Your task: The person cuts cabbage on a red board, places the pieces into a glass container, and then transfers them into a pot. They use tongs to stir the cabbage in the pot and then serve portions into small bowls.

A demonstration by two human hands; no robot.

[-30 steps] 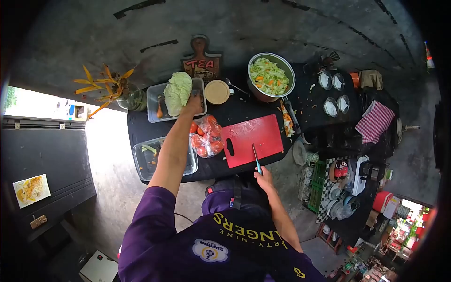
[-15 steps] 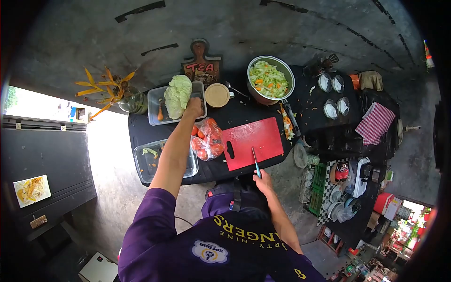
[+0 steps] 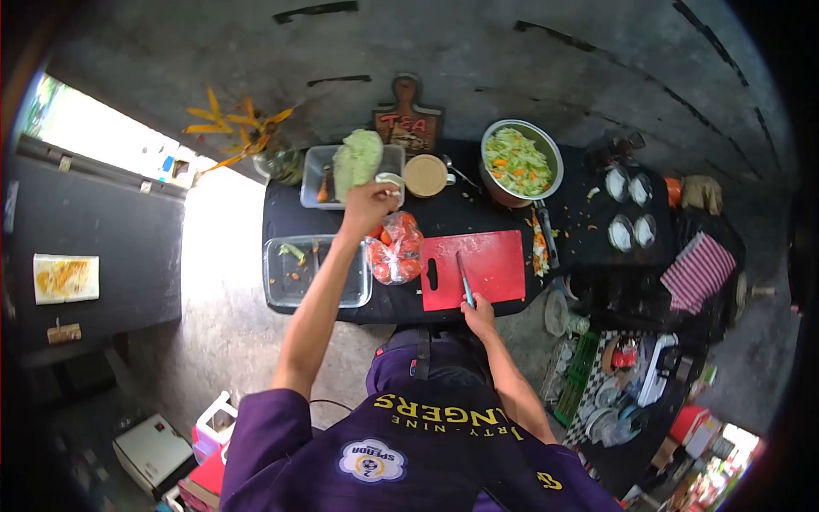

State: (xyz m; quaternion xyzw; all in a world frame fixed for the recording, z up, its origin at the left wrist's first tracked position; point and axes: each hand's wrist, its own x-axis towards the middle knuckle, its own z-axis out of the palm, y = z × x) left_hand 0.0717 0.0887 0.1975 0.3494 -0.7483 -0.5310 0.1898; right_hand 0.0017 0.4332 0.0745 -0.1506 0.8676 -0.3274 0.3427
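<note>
My left hand (image 3: 373, 207) is closed at the front right of a clear plastic tub (image 3: 312, 200), its fingers on a pale, round thing (image 3: 390, 182) whose kind I cannot make out. A cabbage (image 3: 357, 164) and a carrot (image 3: 323, 189) lie in that tub. Just below the hand sits a plastic bag of tomatoes (image 3: 397, 250). My right hand (image 3: 479, 315) grips a blue-handled knife (image 3: 468, 294), its blade resting over the red cutting board (image 3: 495, 269).
A pot (image 3: 556, 167) of chopped cabbage and carrot stands behind the board. Left of the tomatoes is a glass dish (image 3: 281, 300) with scraps. A lidded mug (image 3: 426, 176) stands behind them. Several glass bowls (image 3: 617, 183) of white contents and a checked cloth (image 3: 697, 271) lie right.
My left hand has come up from inside the tub toward me, now with the pale round thing at its fingers. The knife stays in my right hand over the board. The view has shifted.
</note>
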